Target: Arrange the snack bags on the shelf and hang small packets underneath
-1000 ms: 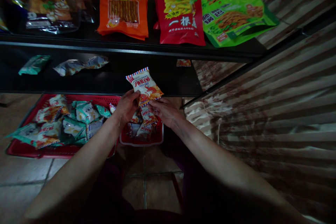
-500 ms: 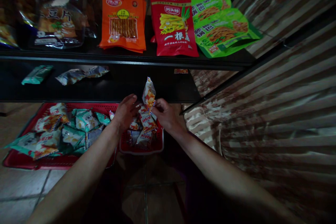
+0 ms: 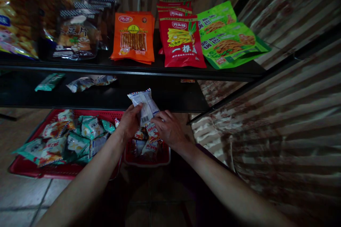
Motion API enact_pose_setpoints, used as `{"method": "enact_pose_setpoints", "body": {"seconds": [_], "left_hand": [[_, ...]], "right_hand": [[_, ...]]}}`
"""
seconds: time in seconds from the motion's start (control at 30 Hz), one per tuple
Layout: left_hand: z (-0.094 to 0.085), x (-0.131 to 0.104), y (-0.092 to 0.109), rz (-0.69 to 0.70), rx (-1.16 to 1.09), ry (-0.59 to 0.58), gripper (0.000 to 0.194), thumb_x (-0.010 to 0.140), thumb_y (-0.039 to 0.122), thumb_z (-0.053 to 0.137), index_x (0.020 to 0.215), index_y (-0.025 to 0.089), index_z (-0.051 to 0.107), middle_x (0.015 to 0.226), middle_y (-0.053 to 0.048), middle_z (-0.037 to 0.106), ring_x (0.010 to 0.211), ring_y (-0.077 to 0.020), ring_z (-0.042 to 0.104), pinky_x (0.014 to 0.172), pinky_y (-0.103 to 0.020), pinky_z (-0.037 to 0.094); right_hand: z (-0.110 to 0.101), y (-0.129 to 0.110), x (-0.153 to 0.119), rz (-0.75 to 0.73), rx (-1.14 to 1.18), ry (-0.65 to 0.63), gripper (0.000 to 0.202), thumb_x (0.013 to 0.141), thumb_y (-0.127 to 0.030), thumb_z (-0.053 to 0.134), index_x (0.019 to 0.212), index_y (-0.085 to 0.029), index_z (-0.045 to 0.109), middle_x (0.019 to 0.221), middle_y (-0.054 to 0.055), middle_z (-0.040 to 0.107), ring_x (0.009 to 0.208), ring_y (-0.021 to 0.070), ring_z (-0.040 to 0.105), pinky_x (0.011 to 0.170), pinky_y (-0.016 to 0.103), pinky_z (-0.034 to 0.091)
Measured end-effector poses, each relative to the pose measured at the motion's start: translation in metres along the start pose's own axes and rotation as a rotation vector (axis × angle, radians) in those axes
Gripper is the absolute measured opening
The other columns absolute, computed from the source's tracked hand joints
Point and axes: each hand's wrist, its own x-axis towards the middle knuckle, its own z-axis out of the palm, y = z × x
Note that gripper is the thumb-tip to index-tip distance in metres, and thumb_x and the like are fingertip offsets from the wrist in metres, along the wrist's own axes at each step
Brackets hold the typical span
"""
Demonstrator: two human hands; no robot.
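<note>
The left hand (image 3: 130, 121) is clamped on a small packet (image 3: 144, 104), thumb on its face, its other fingers largely hidden behind. The right hand (image 3: 169, 127) pinches the lower right edge, covering that corner. The packet is above the small basket (image 3: 147, 165), in front of the lower shelf (image 3: 173, 97). Inside the basket, more packets lie in shadow, partly blocked by the hands. The left forearm (image 3: 98, 163) cuts across the right end of the large basket (image 3: 25, 172), red and heaped with green, white and orange packets. On the lower shelf, a few packets lie under the upper shelf (image 3: 160, 72); one at the right is mostly hidden by its edge. Above stand orange packs (image 3: 133, 37), red packs (image 3: 182, 42) and green packs (image 3: 229, 44); a bag (image 3: 18, 21) is cut off at far left. The held packet shows its pale back, a barcode and a striped top edge; its small print is unreadable.
</note>
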Motion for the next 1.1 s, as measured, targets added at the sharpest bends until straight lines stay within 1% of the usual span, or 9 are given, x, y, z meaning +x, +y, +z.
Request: {"method": "enact_pose_setpoints", "body": {"seconds": [0.17, 0.23, 0.33, 0.47, 0.53, 0.63, 0.8, 0.9, 1.1], "left_hand": [[-0.002, 0.0, 0.0, 0.009, 0.041, 0.09, 0.034, 0.066, 0.016, 0.071, 0.098, 0.016, 0.06, 0.08, -0.003, 0.07, 0.077, -0.0184, 0.066, 0.077, -0.034, 0.053], [-0.002, -0.001, 0.0, 0.001, 0.051, 0.102, 0.034, 0.065, 0.016, 0.071, 0.097, 0.017, 0.06, 0.08, -0.002, 0.07, 0.077, -0.0182, 0.066, 0.076, -0.034, 0.053], [0.0, -0.004, -0.002, -0.018, 0.083, 0.096, 0.034, 0.064, 0.018, 0.072, 0.096, 0.017, 0.061, 0.082, -0.002, 0.07, 0.075, -0.0179, 0.066, 0.075, -0.034, 0.053], [0.004, -0.009, -0.009, -0.045, 0.143, 0.053, 0.037, 0.062, 0.019, 0.076, 0.097, 0.017, 0.063, 0.091, -0.004, 0.071, 0.08, -0.0183, 0.066, 0.076, -0.032, 0.051], [0.006, -0.012, -0.013, -0.07, 0.172, 0.017, 0.042, 0.061, 0.021, 0.077, 0.1, 0.018, 0.063, 0.093, -0.005, 0.071, 0.082, -0.0198, 0.066, 0.076, -0.032, 0.051], [0.007, -0.015, -0.019, -0.091, 0.214, -0.067, 0.046, 0.061, 0.023, 0.078, 0.104, 0.017, 0.063, 0.097, -0.007, 0.071, 0.086, -0.0223, 0.067, 0.076, -0.033, 0.05], [0.008, -0.018, -0.025, -0.083, 0.286, -0.171, 0.045, 0.065, 0.024, 0.077, 0.107, 0.017, 0.063, 0.108, -0.009, 0.068, 0.092, -0.023, 0.066, 0.081, -0.035, 0.049], [0.01, -0.018, -0.026, -0.089, 0.267, -0.211, 0.044, 0.067, 0.025, 0.077, 0.108, 0.018, 0.063, 0.109, -0.009, 0.068, 0.094, -0.0219, 0.065, 0.084, -0.034, 0.049], [0.01, -0.018, -0.027, -0.009, 0.256, -0.157, 0.035, 0.074, 0.036, 0.071, 0.106, 0.022, 0.064, 0.105, -0.005, 0.069, 0.091, -0.0178, 0.066, 0.077, -0.027, 0.049]], "right_hand": [[-0.003, -0.005, -0.001, -0.035, 0.114, -0.016, 0.015, 0.087, -0.02, 0.054, 0.09, -0.021, 0.068, 0.091, 0.007, 0.066, 0.089, 0.0213, 0.052, 0.08, 0.035, 0.043], [-0.004, -0.003, 0.0, 0.027, 0.237, 0.039, 0.014, 0.087, -0.025, 0.054, 0.092, -0.021, 0.067, 0.091, 0.006, 0.067, 0.088, 0.0206, 0.054, 0.083, 0.036, 0.043], [-0.005, 0.006, 0.005, 0.283, 0.49, 0.217, 0.018, 0.086, -0.03, 0.054, 0.097, -0.021, 0.065, 0.092, 0.006, 0.067, 0.089, 0.0194, 0.058, 0.084, 0.036, 0.044], [-0.006, 0.024, 0.014, 0.709, 1.004, 0.401, 0.029, 0.077, -0.04, 0.063, 0.101, -0.025, 0.061, 0.102, 0.005, 0.067, 0.097, 0.0172, 0.06, 0.086, 0.032, 0.045], [-0.009, 0.03, 0.018, 0.842, 1.227, 0.382, 0.032, 0.072, -0.046, 0.066, 0.095, -0.025, 0.063, 0.103, 0.004, 0.067, 0.098, 0.0163, 0.061, 0.086, 0.031, 0.045], [-0.015, 0.035, 0.019, 0.903, 1.431, 0.284, 0.033, 0.066, -0.05, 0.07, 0.084, -0.022, 0.065, 0.096, 0.003, 0.068, 0.092, 0.016, 0.062, 0.081, 0.029, 0.045], [-0.016, 0.039, 0.02, 0.976, 1.536, 0.306, 0.029, 0.054, -0.037, 0.079, 0.072, -0.019, 0.065, 0.076, 0.0, 0.066, 0.07, 0.0121, 0.058, 0.062, 0.025, 0.042], [-0.012, 0.042, 0.02, 0.989, 1.564, 0.341, 0.025, 0.052, -0.031, 0.08, 0.067, -0.019, 0.064, 0.07, -0.002, 0.064, 0.065, 0.0107, 0.057, 0.059, 0.024, 0.041], [-0.01, 0.042, 0.02, 1.015, 1.478, 0.324, 0.027, 0.052, -0.033, 0.08, 0.068, -0.019, 0.063, 0.062, -0.003, 0.061, 0.057, 0.0099, 0.054, 0.056, 0.024, 0.04]]}}
